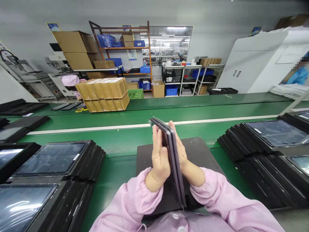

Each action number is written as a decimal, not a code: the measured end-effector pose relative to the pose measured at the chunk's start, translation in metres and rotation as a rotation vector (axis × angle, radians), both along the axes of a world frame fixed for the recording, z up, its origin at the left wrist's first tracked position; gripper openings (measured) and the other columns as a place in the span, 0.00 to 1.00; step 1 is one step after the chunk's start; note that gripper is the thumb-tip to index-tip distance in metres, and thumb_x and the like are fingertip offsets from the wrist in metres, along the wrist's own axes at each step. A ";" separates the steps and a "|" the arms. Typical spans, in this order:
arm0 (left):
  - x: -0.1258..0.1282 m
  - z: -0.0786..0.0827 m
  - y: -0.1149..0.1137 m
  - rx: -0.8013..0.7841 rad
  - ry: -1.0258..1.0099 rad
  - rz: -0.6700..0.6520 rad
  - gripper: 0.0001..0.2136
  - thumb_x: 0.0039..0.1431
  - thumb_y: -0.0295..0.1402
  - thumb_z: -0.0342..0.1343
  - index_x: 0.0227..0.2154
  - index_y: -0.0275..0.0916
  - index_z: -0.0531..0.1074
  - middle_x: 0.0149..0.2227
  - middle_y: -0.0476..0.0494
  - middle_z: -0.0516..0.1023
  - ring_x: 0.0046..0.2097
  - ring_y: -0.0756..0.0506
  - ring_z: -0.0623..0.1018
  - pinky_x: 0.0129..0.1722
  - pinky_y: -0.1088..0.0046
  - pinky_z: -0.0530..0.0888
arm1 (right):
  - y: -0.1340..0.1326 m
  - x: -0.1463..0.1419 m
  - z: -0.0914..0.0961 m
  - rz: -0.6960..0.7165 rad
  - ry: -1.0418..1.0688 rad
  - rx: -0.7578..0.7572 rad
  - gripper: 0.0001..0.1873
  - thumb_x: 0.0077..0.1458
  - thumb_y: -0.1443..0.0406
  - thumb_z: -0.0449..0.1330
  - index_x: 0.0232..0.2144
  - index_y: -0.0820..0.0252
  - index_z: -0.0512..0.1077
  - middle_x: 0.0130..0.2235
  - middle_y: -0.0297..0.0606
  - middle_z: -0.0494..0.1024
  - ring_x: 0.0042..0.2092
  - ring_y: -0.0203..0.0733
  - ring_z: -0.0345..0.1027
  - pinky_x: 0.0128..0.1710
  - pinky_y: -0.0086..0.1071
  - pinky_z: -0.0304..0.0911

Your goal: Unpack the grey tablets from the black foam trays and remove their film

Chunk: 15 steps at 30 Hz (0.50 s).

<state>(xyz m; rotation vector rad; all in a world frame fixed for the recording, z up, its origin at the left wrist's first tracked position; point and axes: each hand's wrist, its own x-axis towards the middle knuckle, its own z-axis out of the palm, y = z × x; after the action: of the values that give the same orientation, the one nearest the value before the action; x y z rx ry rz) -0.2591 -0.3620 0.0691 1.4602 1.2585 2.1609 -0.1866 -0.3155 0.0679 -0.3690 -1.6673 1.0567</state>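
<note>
Two thin dark tablets [175,161] stand on edge, pressed face to face and seen from their narrow sides. My left hand [159,161] lies flat against the left face with its fingers pointing up. On the opposite face my right hand [181,151] presses with its palm, so the pair is clamped between both hands. Clear film seems to stick out at their far top corner. Below them lies a dark flat mat [200,151] on the green bench [120,167]; the tablets' lower edge is near its front.
Stacked black trays with glossy screens stand at left [89,158] and right [243,141]. Across the bench are wrapped cardboard cartons [106,88], with a person in a pink cap [70,80] behind them. Another person in blue [299,75] is at far right.
</note>
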 end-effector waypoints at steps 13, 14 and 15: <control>0.035 0.037 -0.027 -0.494 -0.438 -0.086 0.21 0.66 0.36 0.40 0.61 0.42 0.58 0.64 0.50 0.57 0.64 0.50 0.58 0.62 0.75 0.57 | -0.035 0.021 0.013 0.001 0.119 -0.324 0.27 0.62 0.51 0.48 0.59 0.54 0.62 0.62 0.34 0.62 0.63 0.41 0.53 0.64 0.38 0.50; 0.036 0.038 -0.026 -0.505 -0.446 -0.088 0.21 0.66 0.36 0.40 0.61 0.42 0.58 0.64 0.51 0.58 0.64 0.50 0.58 0.62 0.76 0.57 | -0.034 0.022 0.013 -0.003 0.118 -0.344 0.27 0.62 0.51 0.48 0.59 0.54 0.62 0.61 0.34 0.62 0.63 0.41 0.53 0.64 0.38 0.49; 0.036 0.039 -0.024 -0.514 -0.455 -0.092 0.21 0.66 0.35 0.40 0.61 0.41 0.58 0.63 0.51 0.59 0.64 0.50 0.59 0.62 0.76 0.57 | -0.033 0.022 0.013 -0.006 0.117 -0.366 0.27 0.61 0.51 0.49 0.58 0.55 0.62 0.61 0.35 0.62 0.63 0.41 0.53 0.65 0.37 0.49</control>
<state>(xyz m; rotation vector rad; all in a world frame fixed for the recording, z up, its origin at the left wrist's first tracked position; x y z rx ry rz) -0.2227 -0.3864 0.1082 0.7545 1.3908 1.7796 -0.1646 -0.3489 0.0806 -0.5378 -1.3661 1.3558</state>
